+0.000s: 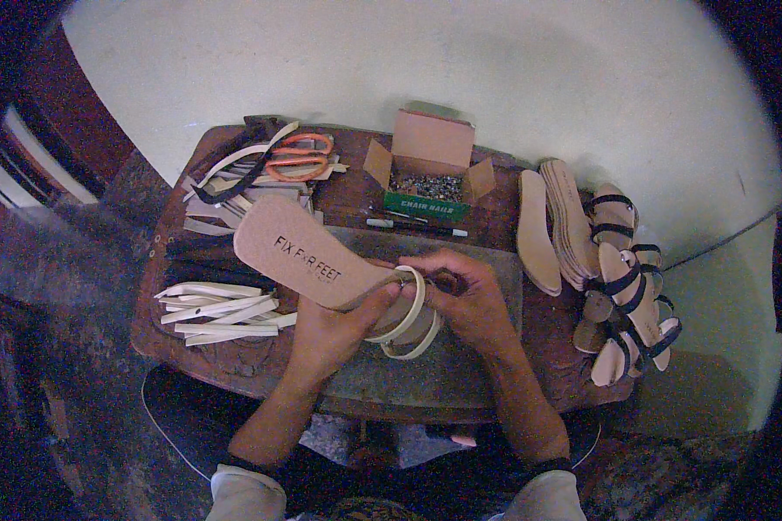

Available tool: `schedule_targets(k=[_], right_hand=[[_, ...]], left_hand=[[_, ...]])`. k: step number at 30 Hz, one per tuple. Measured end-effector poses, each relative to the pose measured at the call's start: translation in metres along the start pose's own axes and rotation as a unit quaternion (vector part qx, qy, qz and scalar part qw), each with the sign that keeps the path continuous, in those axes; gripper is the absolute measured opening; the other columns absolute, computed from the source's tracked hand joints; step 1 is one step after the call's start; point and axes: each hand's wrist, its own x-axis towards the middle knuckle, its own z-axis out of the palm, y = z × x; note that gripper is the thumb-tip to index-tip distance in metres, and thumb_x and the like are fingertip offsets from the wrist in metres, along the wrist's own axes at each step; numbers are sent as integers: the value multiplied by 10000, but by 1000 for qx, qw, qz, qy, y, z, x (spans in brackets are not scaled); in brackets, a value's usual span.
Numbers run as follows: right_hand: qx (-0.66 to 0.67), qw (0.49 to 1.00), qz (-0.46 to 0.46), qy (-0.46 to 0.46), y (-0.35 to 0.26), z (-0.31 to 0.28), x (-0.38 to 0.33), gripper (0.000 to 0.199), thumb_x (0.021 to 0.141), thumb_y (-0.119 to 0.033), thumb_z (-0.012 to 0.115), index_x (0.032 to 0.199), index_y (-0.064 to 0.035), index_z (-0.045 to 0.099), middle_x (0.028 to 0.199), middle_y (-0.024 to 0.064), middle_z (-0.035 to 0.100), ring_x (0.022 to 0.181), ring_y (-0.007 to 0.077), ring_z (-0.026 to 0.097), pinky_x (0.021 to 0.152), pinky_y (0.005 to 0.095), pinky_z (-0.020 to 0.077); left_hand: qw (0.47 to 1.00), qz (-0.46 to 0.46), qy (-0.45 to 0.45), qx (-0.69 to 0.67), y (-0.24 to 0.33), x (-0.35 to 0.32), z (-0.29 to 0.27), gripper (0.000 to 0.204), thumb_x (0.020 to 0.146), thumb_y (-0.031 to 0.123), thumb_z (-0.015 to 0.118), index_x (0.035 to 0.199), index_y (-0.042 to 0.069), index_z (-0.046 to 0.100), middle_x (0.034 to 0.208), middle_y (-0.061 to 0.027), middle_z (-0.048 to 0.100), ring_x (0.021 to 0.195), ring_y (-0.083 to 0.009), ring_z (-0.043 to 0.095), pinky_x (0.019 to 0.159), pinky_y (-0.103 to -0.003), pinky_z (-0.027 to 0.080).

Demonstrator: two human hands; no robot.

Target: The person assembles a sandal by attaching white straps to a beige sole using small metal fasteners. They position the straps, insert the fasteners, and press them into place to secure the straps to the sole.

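Over the middle of the table I hold a sandal [291, 247] with a tan insole, its broad heel end tilted up to the left. My left hand [339, 321] is closed round the middle of it, thumb on top. Two cream straps [420, 304] loop across the sandal's other end. At that end my right hand [471, 300] is closed, its fingers pinching by the strap's edge. Whether a small piece also sits between those fingertips is hidden.
Cream strips [226, 313] lie at the left, below orange-handled scissors [300, 156] on scraps. An open box of nails [426, 187] stands at the back, a marker [417, 227] before it. Stacked insoles [565, 217] and black-strapped sandals [630, 286] crowd the right. A pale wall [513, 52] rises behind.
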Motion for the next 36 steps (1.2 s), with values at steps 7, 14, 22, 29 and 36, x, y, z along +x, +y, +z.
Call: schedule_targets(k=[7, 14, 22, 29, 36], right_hand=[[-11, 1000, 9, 23, -3, 2, -2, 226, 756, -74, 739, 971, -25, 694, 922, 63, 671, 866, 139, 615, 815, 277, 467], [-6, 1000, -8, 27, -1, 4, -2, 212, 731, -56, 758, 929, -20, 692, 854, 54, 651, 819, 128, 601, 779, 265, 468], [-28, 998, -47, 32, 6, 3, -3, 174, 719, -34, 758, 878, -23, 690, 813, 49, 639, 767, 125, 590, 740, 263, 465], [-33, 998, -40, 41, 7, 6, -3, 143, 733, -26, 747, 864, -21, 690, 811, 44, 645, 771, 113, 593, 723, 254, 468], [-37, 998, -27, 43, 10, 7, -3, 112, 756, -58, 746, 837, -20, 680, 791, 34, 651, 749, 88, 586, 694, 240, 468]], left_hand=[[1000, -3, 4, 9, -2, -1, -1, 265, 784, 73, 731, 1014, -13, 633, 966, -98, 677, 877, -171, 653, 787, -291, 522], [999, 20, 27, 0, -7, -3, 0, 263, 782, 68, 733, 1005, -23, 629, 966, -107, 680, 879, -177, 658, 794, -296, 521], [998, 44, 32, 22, -11, -3, 0, 256, 784, 62, 728, 1002, -28, 627, 958, -107, 681, 867, -176, 661, 785, -292, 524], [997, 53, 27, 51, -6, -7, 2, 207, 819, 67, 692, 1000, -21, 646, 950, -100, 684, 856, -163, 660, 767, -285, 523], [996, 68, 27, 48, -10, -7, 4, 180, 833, 51, 667, 999, -18, 656, 947, -93, 686, 851, -157, 657, 755, -283, 521]])
